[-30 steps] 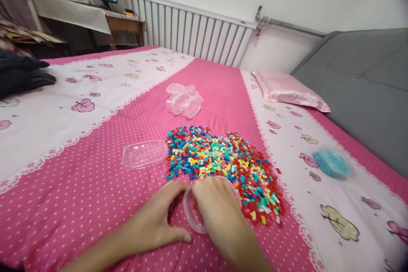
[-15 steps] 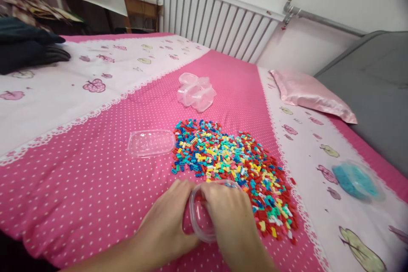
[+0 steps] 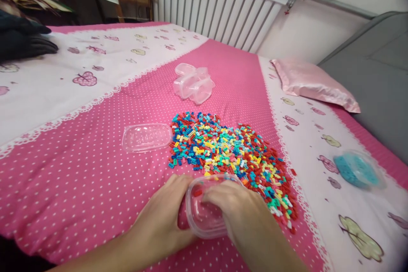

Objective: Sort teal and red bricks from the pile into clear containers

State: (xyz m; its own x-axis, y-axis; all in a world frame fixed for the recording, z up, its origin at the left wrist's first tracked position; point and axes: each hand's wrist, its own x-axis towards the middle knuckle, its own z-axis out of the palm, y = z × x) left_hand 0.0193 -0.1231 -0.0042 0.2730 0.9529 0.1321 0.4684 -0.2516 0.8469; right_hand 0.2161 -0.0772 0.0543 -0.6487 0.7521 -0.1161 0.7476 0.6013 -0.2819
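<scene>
A clear plastic tub stands on the pink dotted bedspread at the near edge of a heap of small coloured bricks. One red brick lies inside it. My left hand cups the tub's left wall, thumb against its near side. My right hand rests on the tub's right rim with the fingertips dipping into it; whether they pinch a brick is hidden. A clear lid lies left of the heap.
Several empty clear tubs are stacked beyond the heap. A closed tub of blue bricks sits at the right. A pink pillow and a grey sofa are to the right, dark clothing at far left, a radiator behind.
The view tilted down and nearer. My right hand slid rightward off the tub, uncovering its inside and a red brick; my left hand stayed against its left wall.
</scene>
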